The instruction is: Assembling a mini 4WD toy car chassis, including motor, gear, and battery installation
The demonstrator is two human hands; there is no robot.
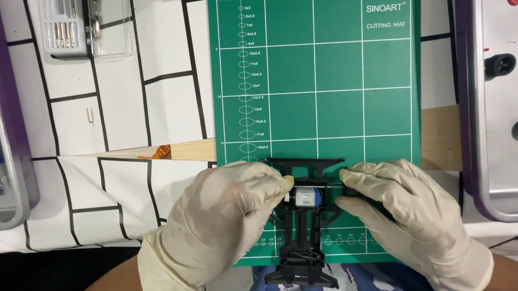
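- Gloved left hand (pixel 227 212) pinches a small silver motor (pixel 308 197), seated in the black plastic frame (pixel 305 222).
- Gloved right hand (pixel 399 205) clasps the frame's side, over the green cutting mat (pixel 327 66).
- Motor apparently in place; fastening not visible.

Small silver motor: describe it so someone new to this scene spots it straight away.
Start at the green cutting mat in the middle of the table and go to its near edge, where the black plastic frame lies between both gloved hands. The small silver motor sits crosswise in that frame, beside the left hand fingertips. It is the only shiny metal cylinder among black parts.
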